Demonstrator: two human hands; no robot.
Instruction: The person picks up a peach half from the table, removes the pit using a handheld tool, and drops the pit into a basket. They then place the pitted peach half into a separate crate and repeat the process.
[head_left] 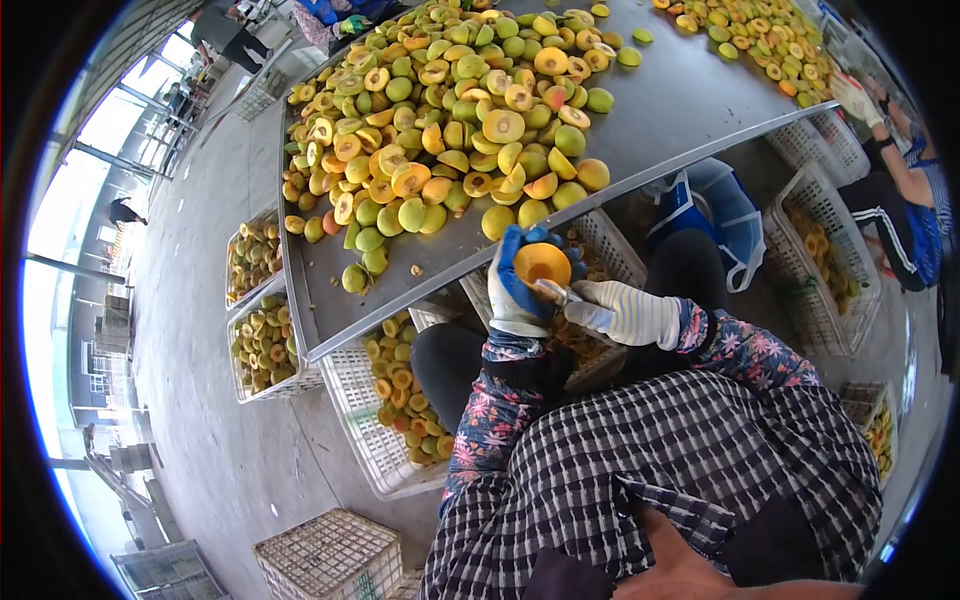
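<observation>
My left hand (516,290), in a white glove with a blue coated palm, is closed around a yellow peach half (543,262), its hollow cut face turned up. In a striped white glove, my right hand (632,313) grips a small metal hand tool (551,291). The tool's tip is at the lower rim of the peach half; most of its handle is hidden in my fingers. Both hands are above my lap at the edge of a metal table (668,85). A large heap of halved peaches (440,120) lies on it.
Crates of peach halves (408,388) stand by my left leg and beside the table (268,345). A blue bag (712,215) is under the table. At right, a co-worker's gloved hand (855,100) is near another heap (765,40). An upturned crate (325,555) lies lower left.
</observation>
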